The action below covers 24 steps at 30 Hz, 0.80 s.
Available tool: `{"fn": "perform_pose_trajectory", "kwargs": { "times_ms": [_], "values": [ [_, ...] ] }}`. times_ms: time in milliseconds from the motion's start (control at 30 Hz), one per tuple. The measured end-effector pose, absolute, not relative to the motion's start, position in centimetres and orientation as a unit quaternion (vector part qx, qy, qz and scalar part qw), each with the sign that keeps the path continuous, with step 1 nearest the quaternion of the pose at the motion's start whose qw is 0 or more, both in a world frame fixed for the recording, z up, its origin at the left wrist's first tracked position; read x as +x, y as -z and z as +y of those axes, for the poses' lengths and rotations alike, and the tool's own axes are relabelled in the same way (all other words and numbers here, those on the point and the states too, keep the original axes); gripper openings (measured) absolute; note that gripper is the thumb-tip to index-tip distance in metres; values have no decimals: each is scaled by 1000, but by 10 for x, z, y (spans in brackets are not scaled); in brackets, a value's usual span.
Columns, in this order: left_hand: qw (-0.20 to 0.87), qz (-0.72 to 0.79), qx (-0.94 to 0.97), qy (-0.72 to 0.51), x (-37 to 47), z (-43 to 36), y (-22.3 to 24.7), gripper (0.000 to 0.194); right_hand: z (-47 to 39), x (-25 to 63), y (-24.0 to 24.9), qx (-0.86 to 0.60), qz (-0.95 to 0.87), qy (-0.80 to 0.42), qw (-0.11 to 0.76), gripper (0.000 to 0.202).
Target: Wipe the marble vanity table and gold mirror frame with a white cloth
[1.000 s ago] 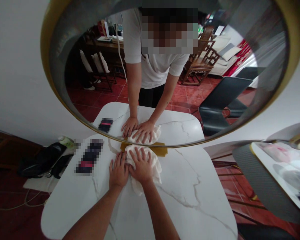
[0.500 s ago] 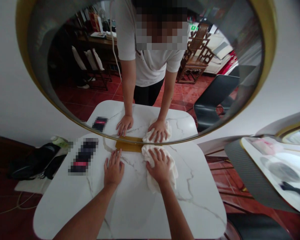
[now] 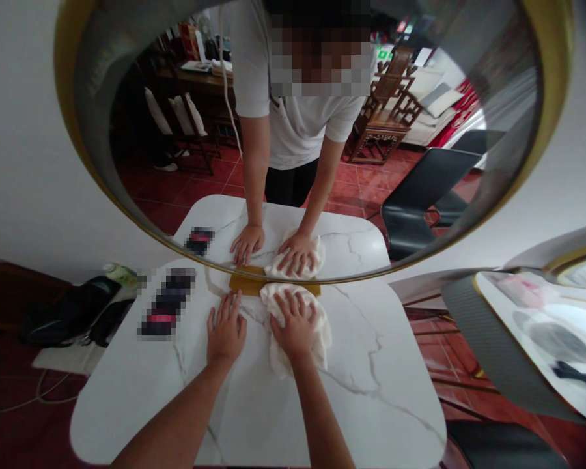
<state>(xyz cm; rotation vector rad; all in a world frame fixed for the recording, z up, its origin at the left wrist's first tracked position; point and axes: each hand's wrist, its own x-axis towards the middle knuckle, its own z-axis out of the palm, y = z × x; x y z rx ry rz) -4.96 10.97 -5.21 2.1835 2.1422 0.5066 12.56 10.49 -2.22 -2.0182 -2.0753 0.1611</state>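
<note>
My left hand (image 3: 226,331) lies flat on the white marble-patterned table (image 3: 366,417), fingers spread and holding nothing. To its right, my right hand (image 3: 294,327) presses palm down on a crumpled white cloth (image 3: 323,335), with its fingers outstretched over it. Part of the cloth is hidden under that hand. Just beyond the fingertips, a gold-coloured strip (image 3: 245,285) sits at the base of the mirror, and the cloth covers some of it. Both hands and the cloth also show in the reflection.
A large round mirror with a gold frame (image 3: 554,98) leans over the table's far side. A blurred-out dark object (image 3: 168,303) lies at the table's left. A black bag (image 3: 68,312) is beyond the left edge; a black chair (image 3: 502,446) stands at lower right.
My right hand and the cloth have slid left across the table, baring the right end of the gold strip. My left hand stays in place on the table. The view has shifted slightly.
</note>
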Motion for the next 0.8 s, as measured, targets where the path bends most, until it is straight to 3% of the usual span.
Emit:
{"fn": "perform_pose_trajectory", "kwargs": {
  "times_ms": [367,800],
  "values": [
    [24,682,714,-154,-56,110,66,54,125,69,23,-638,-751,-100,135,47],
    [26,694,700,-162,-51,110,53,58,103,151,17,-709,-698,-33,101,46]
  ]
}}
